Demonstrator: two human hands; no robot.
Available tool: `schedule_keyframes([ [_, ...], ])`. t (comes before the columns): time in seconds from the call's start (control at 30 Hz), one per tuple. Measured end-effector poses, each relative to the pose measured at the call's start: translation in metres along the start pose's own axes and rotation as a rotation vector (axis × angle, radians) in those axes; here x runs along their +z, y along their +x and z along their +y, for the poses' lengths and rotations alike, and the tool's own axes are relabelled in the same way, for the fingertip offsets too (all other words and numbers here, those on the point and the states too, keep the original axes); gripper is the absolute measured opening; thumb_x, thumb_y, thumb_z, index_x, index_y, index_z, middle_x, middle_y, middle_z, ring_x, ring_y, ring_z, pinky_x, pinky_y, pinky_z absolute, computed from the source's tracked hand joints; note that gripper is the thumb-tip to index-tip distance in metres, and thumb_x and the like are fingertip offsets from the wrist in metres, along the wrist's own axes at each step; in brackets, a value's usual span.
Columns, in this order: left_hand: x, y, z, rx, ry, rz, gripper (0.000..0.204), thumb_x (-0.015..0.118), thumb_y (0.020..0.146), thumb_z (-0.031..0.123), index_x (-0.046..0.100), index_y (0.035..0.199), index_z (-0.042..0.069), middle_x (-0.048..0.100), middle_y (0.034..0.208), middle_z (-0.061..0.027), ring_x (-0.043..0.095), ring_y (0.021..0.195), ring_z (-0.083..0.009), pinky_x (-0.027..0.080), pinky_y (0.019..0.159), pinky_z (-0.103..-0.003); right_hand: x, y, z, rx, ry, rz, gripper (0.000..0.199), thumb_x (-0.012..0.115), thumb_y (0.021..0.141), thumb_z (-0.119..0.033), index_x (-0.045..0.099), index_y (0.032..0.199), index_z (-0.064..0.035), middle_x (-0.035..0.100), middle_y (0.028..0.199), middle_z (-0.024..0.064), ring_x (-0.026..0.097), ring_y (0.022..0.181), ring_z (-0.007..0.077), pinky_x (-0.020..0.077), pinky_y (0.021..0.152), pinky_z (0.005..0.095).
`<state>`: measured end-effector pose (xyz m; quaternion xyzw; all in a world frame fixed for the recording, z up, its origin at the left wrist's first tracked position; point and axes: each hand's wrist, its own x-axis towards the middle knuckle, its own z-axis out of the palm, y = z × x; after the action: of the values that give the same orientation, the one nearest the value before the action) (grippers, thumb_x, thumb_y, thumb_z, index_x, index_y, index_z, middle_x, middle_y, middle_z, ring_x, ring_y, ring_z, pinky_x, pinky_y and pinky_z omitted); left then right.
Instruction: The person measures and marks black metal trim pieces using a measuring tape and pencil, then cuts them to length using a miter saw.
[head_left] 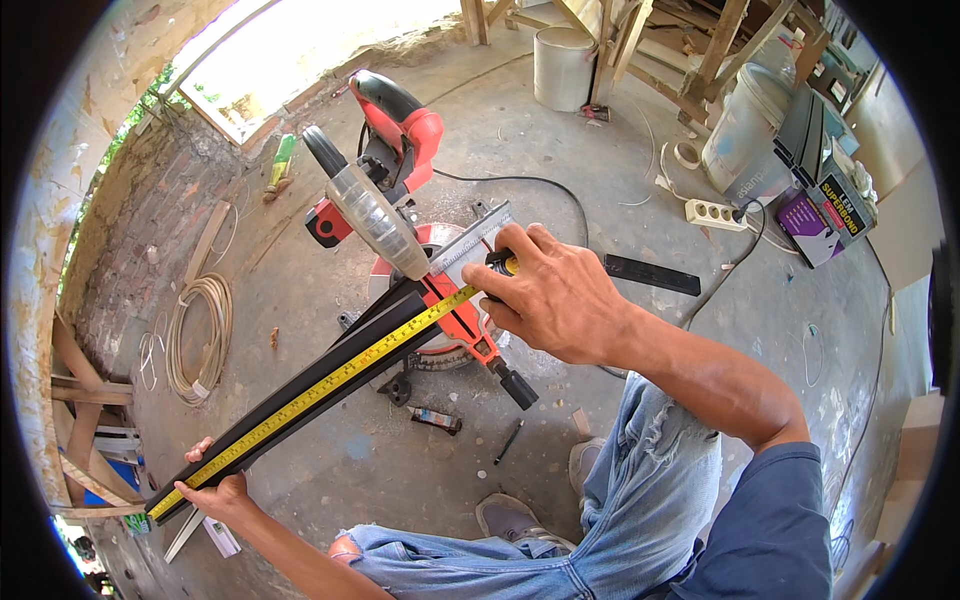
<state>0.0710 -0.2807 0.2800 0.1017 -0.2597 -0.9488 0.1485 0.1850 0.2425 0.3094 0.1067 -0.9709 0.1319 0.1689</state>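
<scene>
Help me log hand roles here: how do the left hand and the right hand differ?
The left hand grips the near end of the black strip, low by the knee; the right hand holds the tape measure case at the miter saw. Both stretch the yellow tape along the strip.

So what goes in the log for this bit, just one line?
left hand: pins tape end to black strip | right hand: holds tape measure case | strip on mitre saw

A single head-worn fisheye view looks steeply down from close above at the concrete floor (560, 150), saw (400, 200) at frame centre, the wearer's knees along the lower edge.
</scene>
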Motion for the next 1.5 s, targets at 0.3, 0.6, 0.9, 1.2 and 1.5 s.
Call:
schedule_keyframes([
  [0.3, -0.002, 0.002, 0.001, 0.000, -0.021, -0.009, 0.056, 0.036, 0.101, 0.055, 0.048, 0.091, 0.001, 0.049, 0.083, -0.0135, 0.048, 0.088, -0.0301, 0.044, 0.088, -0.045, -0.001, -0.001, 0.001, 0.008, -0.003, 0.003, 0.031, 0.063, 0.092, -0.025, 0.060, 0.122, -0.0178, 0.055, 0.104, 0.0179, 0.064, 0.095, 0.0356, 0.0572, 0.069, 0.0435],
  [0.6, 0.028, -0.024, -0.019, 0.119, 0.032, 0.121, 0.063, 0.041, 0.097, 0.061, 0.047, 0.092, -0.001, 0.047, 0.083, -0.0137, 0.048, 0.086, -0.0304, 0.044, 0.086, -0.045, 0.002, 0.001, 0.003, 0.044, 0.019, -0.060, 0.032, 0.067, 0.091, -0.024, 0.060, 0.122, -0.0202, 0.053, 0.112, 0.0126, 0.059, 0.100, 0.0315, 0.0552, 0.071, 0.0427],
  [0.9, 0.093, -0.062, -0.051, 0.070, 0.121, 0.363, 0.096, 0.026, 0.086, 0.089, 0.051, 0.093, -0.003, 0.050, 0.082, -0.0152, 0.048, 0.076, -0.0276, 0.044, 0.074, -0.042, 0.012, 0.004, 0.018, 0.112, 0.322, -0.279, 0.034, 0.062, 0.096, -0.024, 0.060, 0.130, -0.0193, 0.053, 0.119, 0.0157, 0.055, 0.108, 0.0358, 0.0470, 0.093, 0.0432],
  [1.2, 0.078, -0.056, -0.038, 0.076, 0.185, 0.333, 0.084, 0.043, 0.089, 0.080, 0.053, 0.090, -0.003, 0.054, 0.077, -0.0150, 0.050, 0.069, -0.0285, 0.046, 0.073, -0.043, 0.058, -0.084, 0.122, 0.163, 0.235, -0.433, 0.037, 0.068, 0.092, -0.022, 0.059, 0.128, -0.0189, 0.051, 0.110, 0.0174, 0.055, 0.104, 0.0373, 0.0475, 0.094, 0.0446],
  [1.5, 0.066, -0.048, -0.031, 0.070, 0.236, 0.328, 0.080, 0.052, 0.085, 0.080, 0.056, 0.088, 0.000, 0.057, 0.076, -0.0128, 0.053, 0.068, -0.0274, 0.046, 0.070, -0.043, 0.149, -0.185, 0.140, 0.493, -0.056, -0.654, 0.058, 0.077, 0.085, -0.024, 0.048, 0.134, -0.0142, 0.049, 0.119, 0.0216, 0.058, 0.107, 0.0423, 0.0505, 0.091, 0.0520],
])
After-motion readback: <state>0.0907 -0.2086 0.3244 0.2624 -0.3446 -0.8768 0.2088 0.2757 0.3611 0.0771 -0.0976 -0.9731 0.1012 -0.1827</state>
